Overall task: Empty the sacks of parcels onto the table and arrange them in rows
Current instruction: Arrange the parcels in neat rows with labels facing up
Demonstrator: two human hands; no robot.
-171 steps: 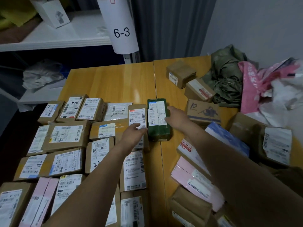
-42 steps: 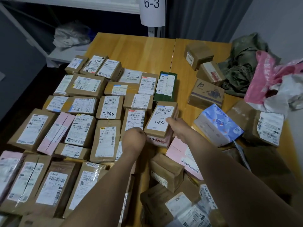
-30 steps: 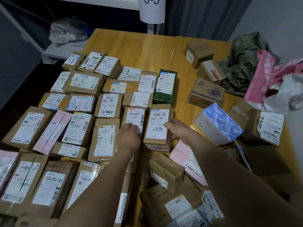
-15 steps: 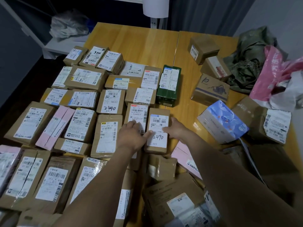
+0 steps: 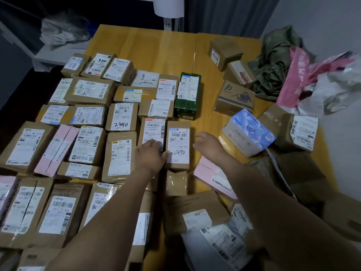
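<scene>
Several labelled cardboard parcels lie in rows across the left half of the wooden table (image 5: 156, 47). A brown parcel marked 2490 (image 5: 178, 143) lies flat at the right end of a row, below a dark green parcel (image 5: 187, 96). My left hand (image 5: 151, 156) rests on the neighbouring labelled parcel (image 5: 153, 130), its thumb touching the 2490 parcel's left edge. My right hand (image 5: 208, 145) hovers just right of that parcel with fingers relaxed, holding nothing. A pink parcel (image 5: 212, 176) lies under my right forearm.
Unsorted parcels sit at right: a blue-and-white pack (image 5: 248, 132), a printed box (image 5: 234, 98), brown boxes (image 5: 224, 50). Crumpled green sack (image 5: 273, 61) and pink-white sacks (image 5: 316, 79) lie at the far right. More loose parcels (image 5: 197, 214) pile at the near edge.
The 2490 parcel was set down flat beside the row, and my right hand has let go of it and drawn slightly right. My left hand stays on the neighbouring parcel.
</scene>
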